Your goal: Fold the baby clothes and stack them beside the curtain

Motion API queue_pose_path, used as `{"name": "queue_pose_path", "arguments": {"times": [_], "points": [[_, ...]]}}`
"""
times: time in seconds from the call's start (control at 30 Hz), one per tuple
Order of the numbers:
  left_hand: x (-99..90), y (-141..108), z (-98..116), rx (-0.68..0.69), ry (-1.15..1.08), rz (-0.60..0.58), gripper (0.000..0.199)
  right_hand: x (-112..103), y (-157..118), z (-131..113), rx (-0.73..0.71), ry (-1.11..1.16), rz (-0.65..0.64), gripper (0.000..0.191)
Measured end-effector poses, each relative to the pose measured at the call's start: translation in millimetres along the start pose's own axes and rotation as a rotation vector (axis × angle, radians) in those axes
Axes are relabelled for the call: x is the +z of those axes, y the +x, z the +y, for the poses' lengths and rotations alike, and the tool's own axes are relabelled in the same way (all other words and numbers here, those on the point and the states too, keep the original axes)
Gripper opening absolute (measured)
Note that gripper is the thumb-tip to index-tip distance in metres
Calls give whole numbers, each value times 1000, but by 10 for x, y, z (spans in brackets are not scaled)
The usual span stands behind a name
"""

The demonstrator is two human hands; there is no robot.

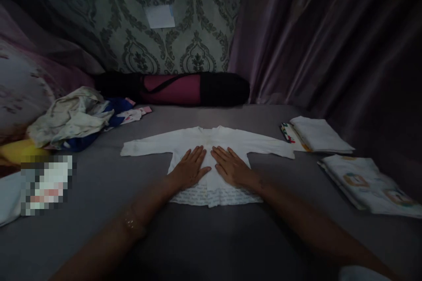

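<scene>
So the white long-sleeved top [209,138] is lying flat around the middle of the grey sheet [141,241], between its left and right sides, well in from the far edge. Both sleeves are out sideways and I can't see a fold in it anywhere, so I'd call it spread out but unfolded. Neckline points at the far edge, printed hem towards the person. The long axis goes cuff to cuff, pretty much parallel to that far edge.

Left hand [190,167] and right hand [231,167] are both palm down on the front of it, fingers nearly straight and only a bit apart, thumbs angled inward. They're resting on the fabric, not gripping anything.

Just past the right cuff is a folded white cloth [323,134] on a patterned one; can't tell if the cuff touches. Nearer the right side there's a folded printed cloth [369,184]. Those look done. Over on the left, the crumpled heap [74,114] is all loose, so that part looks undone. The stuff at the left edge is too blurred to call. A black and pink roll [173,89] lies along the far edge.
</scene>
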State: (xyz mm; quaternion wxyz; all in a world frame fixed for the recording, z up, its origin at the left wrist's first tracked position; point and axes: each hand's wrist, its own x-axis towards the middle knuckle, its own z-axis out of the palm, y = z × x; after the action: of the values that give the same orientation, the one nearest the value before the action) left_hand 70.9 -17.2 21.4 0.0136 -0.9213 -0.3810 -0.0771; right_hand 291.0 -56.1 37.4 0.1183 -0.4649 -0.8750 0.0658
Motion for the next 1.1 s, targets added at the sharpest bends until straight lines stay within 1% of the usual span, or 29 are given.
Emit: {"name": "queue_pose_path", "arguments": {"times": [0.07, 0.1, 0.17, 0.23, 0.3, 0.33, 0.43, 0.53, 0.57, 0.63, 0.7, 0.73, 0.77, 0.83, 0.87, 0.93, 0.97, 1.03, 1.1], "points": [[28, -34, 7, -1, -4, -17, 69, 15, -16, -15, 3, -5, -19, 54], [9, -51, 14, -2, -5, -27, 70, 1, -22, -28, 7, -6, -21, 54], [-93, -122, 45, -3, -4, -38, 71, -61, -56, -81, 11, -6, -12, 54], [-226, -252, 98, 16, -9, -29, 71, -137, -139, -175, -11, 1, -14, 55], [-309, -416, 157, 48, -16, -16, 70, -184, -254, -286, -49, 23, -50, 55], [-316, -494, 183, 58, -19, -15, 69, -187, -312, -337, -65, 39, -78, 56], [-213, -660, 238, 52, -18, -30, 69, -128, -440, -448, -70, 77, -139, 56], [-90, -712, 266, 48, -20, -41, 69, -47, -484, -500, -50, 85, -154, 56], [-79, -712, 267, 51, -26, -48, 69, -37, -485, -505, -47, 87, -155, 56], [-118, -693, 228, 69, -53, -78, 69, -57, -467, -481, -59, 106, -161, 56], [-219, -642, 95, 55, -80, -81, 68, -131, -414, -383, -52, 126, -143, 56], [-275, -601, -17, 19, -84, -58, 67, -182, -371, -297, -14, 122, -104, 56], [-324, -552, -157, -57, -74, -7, 66, -234, -317, -185, 52, 106, -47, 57], [-375, -437, -490, -256, -10, 116, 65, -316, -185, 95, 269, 31, 94, 59], [-368, -382, -659, -341, 27, 133, 66, -332, -115, 247, 384, -9, 119, 61], [-294, -296, -942, -471, 92, 123, 66, -301, 15, 523, 553, -71, 69, 63], [-236, -269, -1042, -509, 116, 90, 65, -258, 67, 630, 595, -95, 32, 63], [-111, -246, -1158, -537, 132, 6, 62, -151, 138, 763, 639, -123, -33, 63], [-16, -249, -1207, -526, 132, -62, 59, -70, 168, 803, 650, -130, -68, 64]]}}
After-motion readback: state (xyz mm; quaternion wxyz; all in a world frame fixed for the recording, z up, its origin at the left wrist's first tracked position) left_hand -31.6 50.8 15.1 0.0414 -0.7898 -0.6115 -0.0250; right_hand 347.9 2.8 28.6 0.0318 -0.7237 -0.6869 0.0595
